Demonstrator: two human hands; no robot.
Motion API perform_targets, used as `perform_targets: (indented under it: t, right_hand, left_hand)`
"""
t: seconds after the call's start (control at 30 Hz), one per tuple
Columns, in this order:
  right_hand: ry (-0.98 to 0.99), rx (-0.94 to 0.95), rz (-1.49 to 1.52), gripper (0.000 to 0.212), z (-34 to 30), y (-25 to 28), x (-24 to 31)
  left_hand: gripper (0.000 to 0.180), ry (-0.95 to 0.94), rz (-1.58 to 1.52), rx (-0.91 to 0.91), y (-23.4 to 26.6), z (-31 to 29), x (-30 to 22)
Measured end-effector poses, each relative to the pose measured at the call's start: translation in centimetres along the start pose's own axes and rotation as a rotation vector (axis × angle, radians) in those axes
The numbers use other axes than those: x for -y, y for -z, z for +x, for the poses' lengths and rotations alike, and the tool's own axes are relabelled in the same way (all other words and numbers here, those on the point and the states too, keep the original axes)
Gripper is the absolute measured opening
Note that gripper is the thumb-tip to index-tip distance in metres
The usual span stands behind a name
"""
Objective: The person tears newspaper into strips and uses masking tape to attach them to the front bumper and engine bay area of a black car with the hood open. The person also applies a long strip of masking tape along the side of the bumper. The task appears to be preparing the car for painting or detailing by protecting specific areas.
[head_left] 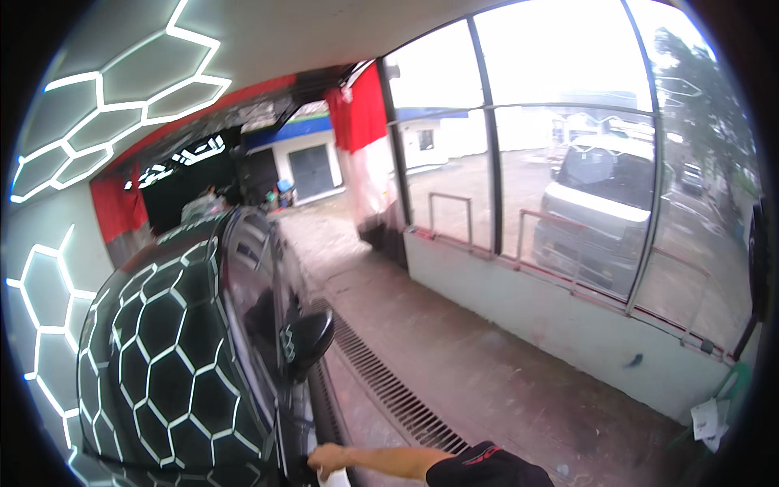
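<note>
My right hand [326, 460] reaches in from the lower right, beside the dark, glossy car [174, 349]. Its fingers are closed. A white thing [335, 480] shows just under the hand, cut off by the lower edge, so its kind cannot be made out. Above the hand, the black side mirror [308, 339] sticks out from the car. A dark sleeve [491, 469] covers my upper arm. My left hand does not show.
A floor drain grate [389, 388] runs along the car's side. To the right stands a low white wall [535, 325] with windows above it. Red and white curtains [361, 122] hang by the far opening. A silver vehicle [596, 203] is parked outside.
</note>
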State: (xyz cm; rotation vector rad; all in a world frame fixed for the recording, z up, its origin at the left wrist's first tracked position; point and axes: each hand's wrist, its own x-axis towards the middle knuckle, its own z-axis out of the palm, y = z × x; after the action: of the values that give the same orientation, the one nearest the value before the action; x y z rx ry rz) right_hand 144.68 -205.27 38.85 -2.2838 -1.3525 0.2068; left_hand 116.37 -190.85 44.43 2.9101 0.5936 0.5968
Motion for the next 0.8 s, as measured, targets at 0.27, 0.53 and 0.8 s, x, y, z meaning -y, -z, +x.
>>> perform_targets:
  t: [0.27, 0.53, 0.8]
  right_hand:
    - [-0.14, 0.036, -0.025, 0.041, 2.3, 4.1, -2.3]
    - [-0.188, -0.344, 0.391, 0.025, 1.9, 1.9, -0.3]
    - [-0.314, -0.332, 0.869, 0.021, -4.9, -0.9, 8.9]
  left_hand:
    - [0.056, 0.276, -0.055, -0.167, -1.8, -15.0, 11.3]
    - [0.074, 0.473, -0.859, 0.058, 3.9, -16.7, 9.0]
    - [0.082, 0.306, -1.461, 0.275, 3.4, -4.8, 2.7]
